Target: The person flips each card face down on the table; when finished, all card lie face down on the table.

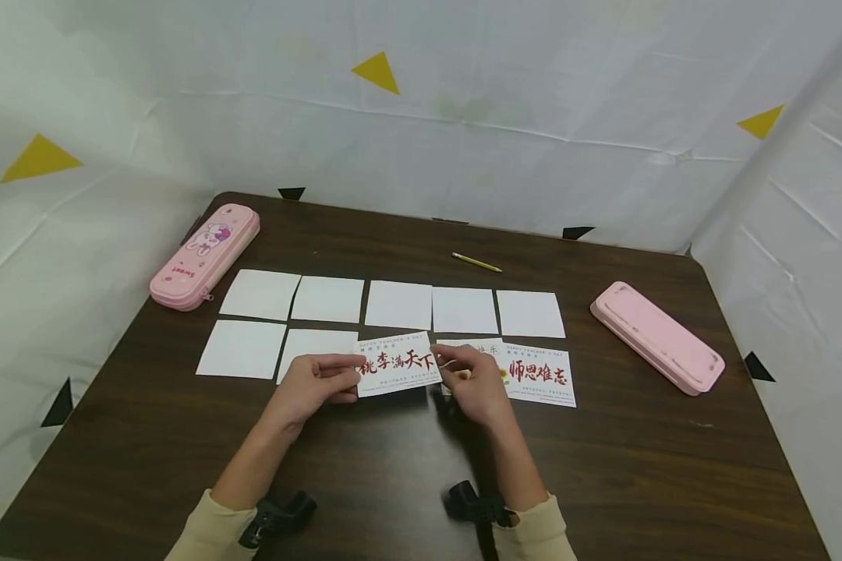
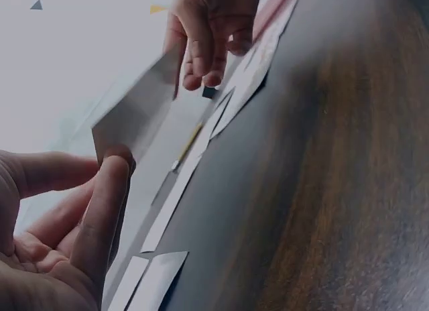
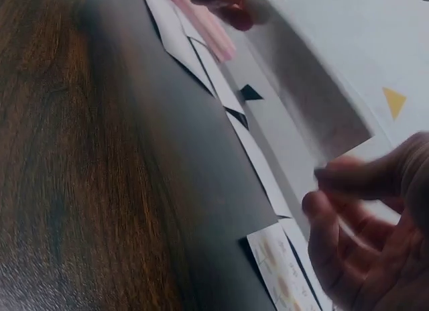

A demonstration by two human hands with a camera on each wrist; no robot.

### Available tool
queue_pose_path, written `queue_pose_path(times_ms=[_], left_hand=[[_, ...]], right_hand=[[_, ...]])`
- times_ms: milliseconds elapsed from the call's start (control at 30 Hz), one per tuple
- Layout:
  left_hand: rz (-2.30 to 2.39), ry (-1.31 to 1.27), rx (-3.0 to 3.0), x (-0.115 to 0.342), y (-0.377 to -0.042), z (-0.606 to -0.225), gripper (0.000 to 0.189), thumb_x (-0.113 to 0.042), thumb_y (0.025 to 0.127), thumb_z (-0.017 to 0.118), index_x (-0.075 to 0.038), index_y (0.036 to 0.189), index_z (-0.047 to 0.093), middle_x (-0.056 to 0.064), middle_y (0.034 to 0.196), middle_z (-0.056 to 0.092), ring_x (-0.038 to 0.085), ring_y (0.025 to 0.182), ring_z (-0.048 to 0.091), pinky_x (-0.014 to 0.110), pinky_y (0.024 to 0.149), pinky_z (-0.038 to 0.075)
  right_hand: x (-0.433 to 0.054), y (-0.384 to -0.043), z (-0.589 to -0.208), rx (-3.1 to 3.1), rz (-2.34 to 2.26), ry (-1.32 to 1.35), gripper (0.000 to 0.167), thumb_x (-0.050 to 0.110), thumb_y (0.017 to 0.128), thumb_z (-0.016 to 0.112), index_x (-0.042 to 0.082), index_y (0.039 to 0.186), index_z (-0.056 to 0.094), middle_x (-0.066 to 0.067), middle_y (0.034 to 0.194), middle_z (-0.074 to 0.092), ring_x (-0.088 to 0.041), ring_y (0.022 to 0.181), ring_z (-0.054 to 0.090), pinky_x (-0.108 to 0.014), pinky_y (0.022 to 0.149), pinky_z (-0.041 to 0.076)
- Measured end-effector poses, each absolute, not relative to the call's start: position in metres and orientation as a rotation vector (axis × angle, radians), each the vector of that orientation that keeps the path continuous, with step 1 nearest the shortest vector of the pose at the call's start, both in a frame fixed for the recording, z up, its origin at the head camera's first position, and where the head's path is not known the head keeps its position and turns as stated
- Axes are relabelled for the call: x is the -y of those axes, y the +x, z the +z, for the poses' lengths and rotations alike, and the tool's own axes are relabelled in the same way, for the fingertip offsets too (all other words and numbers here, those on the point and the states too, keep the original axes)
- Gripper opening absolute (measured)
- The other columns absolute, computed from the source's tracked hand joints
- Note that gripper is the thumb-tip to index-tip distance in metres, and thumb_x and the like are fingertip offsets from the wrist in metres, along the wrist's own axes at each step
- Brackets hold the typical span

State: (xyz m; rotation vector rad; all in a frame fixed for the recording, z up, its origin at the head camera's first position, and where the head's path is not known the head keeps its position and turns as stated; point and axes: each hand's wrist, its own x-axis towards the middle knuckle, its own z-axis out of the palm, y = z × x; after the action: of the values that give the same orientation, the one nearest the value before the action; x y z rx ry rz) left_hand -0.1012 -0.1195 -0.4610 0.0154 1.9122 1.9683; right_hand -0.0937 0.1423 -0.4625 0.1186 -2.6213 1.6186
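Note:
My left hand (image 1: pixel 319 382) pinches the left edge of a white card (image 1: pixel 396 365) with red Chinese lettering. The card is raised and tilted above the table, its plain back showing in the left wrist view. At the card's right edge are the curled fingertips of my right hand (image 1: pixel 473 382), thumb and forefinger close together there. Beneath the right hand lies a printed card (image 3: pixel 285 271) with yellow flowers, partly hidden. Right beside it is another card with red lettering (image 1: pixel 539 375).
Blank white cards (image 1: pixel 398 304) lie in two rows on the dark wooden table (image 1: pixel 393 483). A yellow pencil (image 1: pixel 477 262) lies behind them. A pink pencil case (image 1: pixel 205 257) with a cartoon print stands at left, and a plain pink case (image 1: pixel 657 337) at right.

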Motion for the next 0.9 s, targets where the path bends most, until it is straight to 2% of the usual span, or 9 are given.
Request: queue_pose_path(times_ms=[100,267,333,433,567,633,767,900], left_hand=[[1.97,0.014,-1.858,0.121,-0.102,-0.461,0.035,-0.004,0.091,0.068,0.011,0.122,0.063,0.023,0.119,0.064,0.019,0.084,0.07,0.033,0.077,0.058],[1.999,0.054,-1.847,0.12,-0.103,-0.462,0.034,-0.003,0.094,0.064,0.015,0.123,0.06,0.025,0.108,0.069,0.026,0.091,0.072,0.035,0.08,0.056],[1.99,0.065,-1.925,0.118,-0.103,-0.463,0.033,-0.005,0.094,0.064,0.015,0.121,0.061,0.024,0.099,0.071,0.026,0.087,0.072,0.035,0.077,0.057],[1.876,0.065,-2.222,0.114,-0.105,-0.464,0.027,-0.012,0.093,0.068,0.007,0.111,0.07,0.014,0.085,0.073,0.021,0.072,0.072,0.031,0.066,0.059],[1.634,0.074,-2.625,0.107,-0.108,-0.465,0.02,-0.019,0.09,0.072,-0.004,0.101,0.077,0.003,0.072,0.071,0.017,0.063,0.065,0.03,0.058,0.052],[1.589,0.081,-2.691,0.105,-0.109,-0.465,0.019,-0.018,0.089,0.071,-0.005,0.1,0.078,0.0,0.07,0.071,0.016,0.062,0.066,0.031,0.058,0.049],[1.563,0.097,-2.699,0.105,-0.111,-0.466,0.019,-0.015,0.089,0.069,-0.004,0.102,0.077,0.0,0.071,0.071,0.015,0.063,0.067,0.03,0.058,0.048],[1.513,0.093,-2.716,0.105,-0.112,-0.467,0.021,-0.015,0.088,0.068,-0.005,0.104,0.077,0.002,0.079,0.072,0.013,0.068,0.067,0.031,0.058,0.048]], right_hand=[[-0.143,-0.094,-0.462,2.585,1.598,0.194,0.029,-0.01,0.081,0.071,0.004,0.105,0.077,-0.008,0.097,0.07,-0.026,0.092,0.067,-0.043,0.077,0.053],[-0.14,-0.095,-0.459,2.533,1.589,0.158,0.012,0.001,0.081,0.077,0.003,0.093,0.079,-0.005,0.098,0.067,-0.023,0.1,0.062,-0.038,0.077,0.055],[-0.137,-0.095,-0.459,2.505,1.611,0.126,0.012,0.004,0.081,0.079,-0.001,0.092,0.077,-0.008,0.096,0.069,-0.025,0.094,0.064,-0.035,0.072,0.056],[-0.134,-0.095,-0.462,2.479,1.694,0.025,0.016,0.005,0.083,0.078,-0.004,0.096,0.076,-0.013,0.091,0.072,-0.029,0.081,0.068,-0.034,0.067,0.057],[-0.129,-0.094,-0.469,2.418,1.842,-0.191,0.022,0.004,0.082,0.077,-0.006,0.101,0.074,-0.018,0.089,0.072,-0.034,0.071,0.07,-0.035,0.057,0.058],[-0.127,-0.094,-0.474,2.396,1.855,-0.269,0.021,0.003,0.081,0.077,-0.006,0.1,0.074,-0.017,0.087,0.072,-0.033,0.066,0.069,-0.031,0.053,0.056],[-0.125,-0.095,-0.48,2.402,1.811,-0.355,0.019,0.002,0.08,0.077,-0.005,0.098,0.074,-0.015,0.083,0.073,-0.022,0.052,0.064,-0.022,0.047,0.049],[-0.124,-0.094,-0.48,2.462,1.68,-0.391,0.016,0.005,0.079,0.077,0.001,0.095,0.077,-0.009,0.081,0.074,-0.015,0.059,0.067,-0.022,0.054,0.05]])
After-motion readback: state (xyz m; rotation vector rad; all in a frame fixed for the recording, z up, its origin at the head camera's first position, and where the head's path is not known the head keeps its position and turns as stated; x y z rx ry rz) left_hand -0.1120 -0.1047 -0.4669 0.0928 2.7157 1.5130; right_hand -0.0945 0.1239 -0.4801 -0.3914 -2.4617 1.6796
